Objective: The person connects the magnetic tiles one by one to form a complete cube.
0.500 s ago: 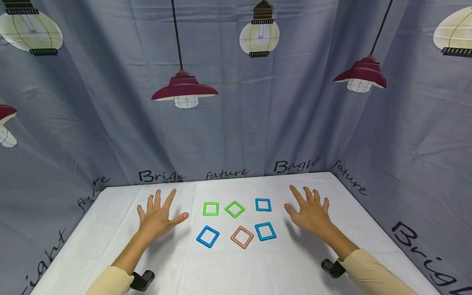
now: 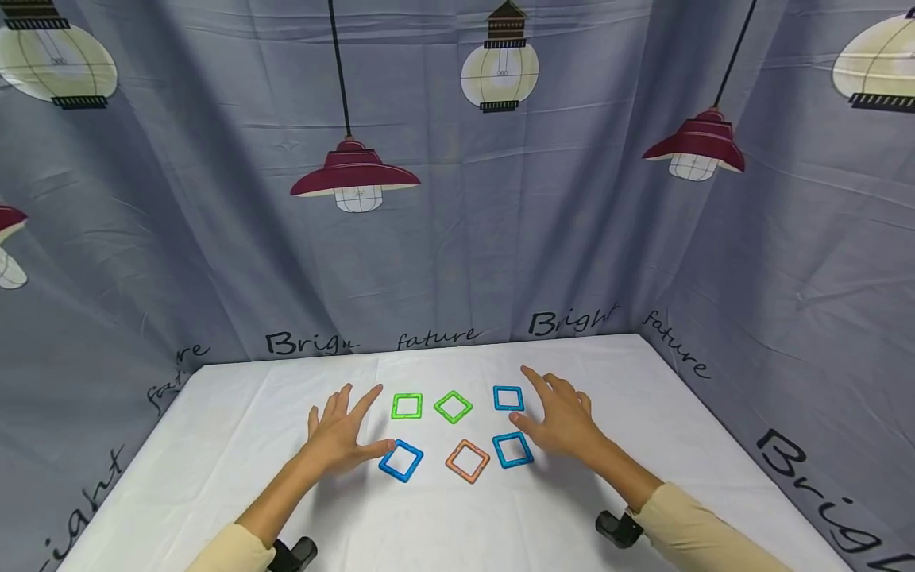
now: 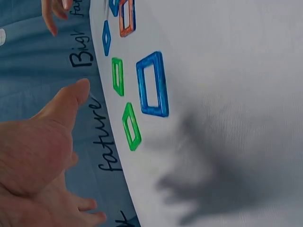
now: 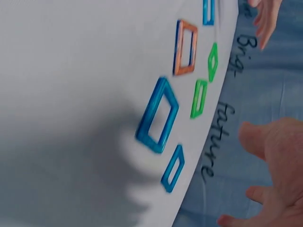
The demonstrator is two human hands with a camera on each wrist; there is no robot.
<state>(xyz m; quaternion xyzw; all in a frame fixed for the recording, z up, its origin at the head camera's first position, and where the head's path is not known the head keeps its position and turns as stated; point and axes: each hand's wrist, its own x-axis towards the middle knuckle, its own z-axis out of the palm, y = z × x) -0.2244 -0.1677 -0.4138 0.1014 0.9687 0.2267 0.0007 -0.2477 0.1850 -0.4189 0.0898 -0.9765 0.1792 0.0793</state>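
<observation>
Several square plastic frames lie flat on a white table. In the head view my left hand [image 2: 339,437] is spread above the table, its thumb overlapping the near left blue square frame [image 2: 401,461]. My right hand [image 2: 565,417] hovers with fingers spread beside the far right blue square frame [image 2: 508,399] and the near right blue square frame [image 2: 512,463]. Between the hands lie a left green square frame [image 2: 407,418], a second green square frame [image 2: 453,421] turned cornerwise, and an orange square frame [image 2: 468,479]. Both wrist views show the hands raised, holding nothing.
The white-covered table [image 2: 443,532] ends at a grey-blue curtain [image 2: 443,262] printed with lamps and lettering, which rises behind and at both sides. A black wrist device [image 2: 620,529] is strapped below the right sleeve, another black device [image 2: 293,554] below the left.
Both hands have moved inward over the table, the left one to the right and the right one to the left, closer to the frames. The frames lie as before.
</observation>
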